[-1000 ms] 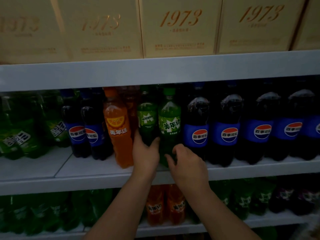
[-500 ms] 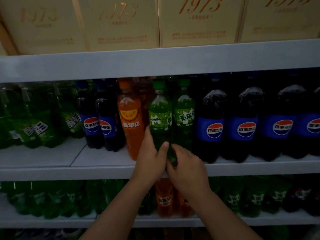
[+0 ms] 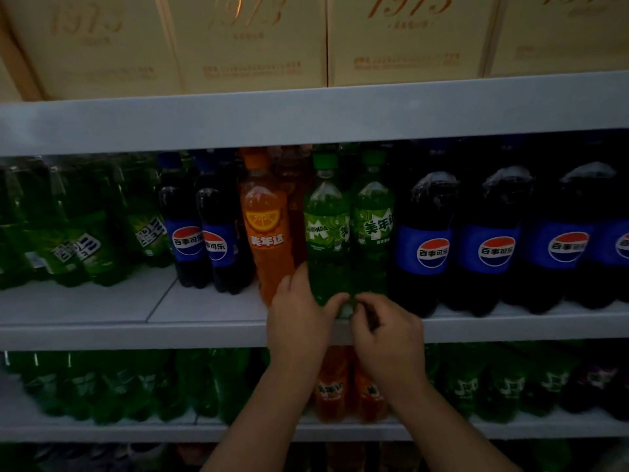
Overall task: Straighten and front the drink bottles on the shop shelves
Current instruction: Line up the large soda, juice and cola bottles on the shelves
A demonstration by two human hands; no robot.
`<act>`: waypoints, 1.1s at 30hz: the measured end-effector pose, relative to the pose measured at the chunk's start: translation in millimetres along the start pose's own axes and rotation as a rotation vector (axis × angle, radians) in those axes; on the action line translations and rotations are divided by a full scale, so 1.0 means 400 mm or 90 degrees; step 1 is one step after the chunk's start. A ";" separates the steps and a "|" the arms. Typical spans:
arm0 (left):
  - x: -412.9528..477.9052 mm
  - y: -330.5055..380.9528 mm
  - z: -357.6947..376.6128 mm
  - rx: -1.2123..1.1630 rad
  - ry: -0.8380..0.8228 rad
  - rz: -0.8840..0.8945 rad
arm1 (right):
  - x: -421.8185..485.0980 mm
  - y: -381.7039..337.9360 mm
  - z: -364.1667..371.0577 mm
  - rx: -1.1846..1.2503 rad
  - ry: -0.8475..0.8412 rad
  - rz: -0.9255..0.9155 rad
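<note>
One middle shelf (image 3: 136, 335) carries the green bottle (image 3: 326, 240) at its front edge, beside the orange bottle (image 3: 269, 240), label part-turned. Its base is gripped by the left hand (image 3: 299, 321) and pinched by the right hand (image 3: 388, 335). Risk: a hard twist topples it off the edge.

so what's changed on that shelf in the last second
The left green bottle came forward toward the shelf front and now stands ahead of the right green bottle. The right hand left the right green bottle's base and joined the left hand at the left one's foot, where both grip it. The orange bottle and colas stayed put.
</note>
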State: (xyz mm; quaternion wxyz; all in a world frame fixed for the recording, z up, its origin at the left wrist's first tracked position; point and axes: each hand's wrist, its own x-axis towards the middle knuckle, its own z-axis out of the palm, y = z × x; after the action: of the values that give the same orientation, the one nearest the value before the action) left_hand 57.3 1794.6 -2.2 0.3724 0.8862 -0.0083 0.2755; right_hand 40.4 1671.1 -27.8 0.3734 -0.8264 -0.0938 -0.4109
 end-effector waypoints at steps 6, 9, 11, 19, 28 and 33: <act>-0.012 -0.008 0.009 -0.087 -0.042 0.039 | -0.007 0.001 0.003 0.023 0.002 0.008; -0.008 0.010 0.029 -0.150 -0.063 0.016 | -0.007 0.001 0.001 0.048 0.002 0.023; -0.003 0.015 0.040 -0.134 -0.031 -0.008 | -0.010 0.001 -0.001 0.055 0.007 0.022; 0.012 -0.023 0.024 -0.113 -0.058 0.039 | -0.003 0.003 -0.017 0.037 0.037 0.033; -0.001 -0.020 -0.005 0.010 -0.058 0.044 | 0.002 -0.008 -0.009 0.040 0.050 0.024; -0.005 -0.069 -0.076 0.005 0.220 0.081 | -0.003 -0.029 0.001 0.046 0.051 -0.021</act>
State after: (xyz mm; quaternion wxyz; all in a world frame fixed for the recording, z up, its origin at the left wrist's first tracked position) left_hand 47.1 1834.5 -4.0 0.3466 0.8247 0.0013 0.4469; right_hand 34.5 1679.7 -22.5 0.4000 -0.7937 -0.1072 -0.4457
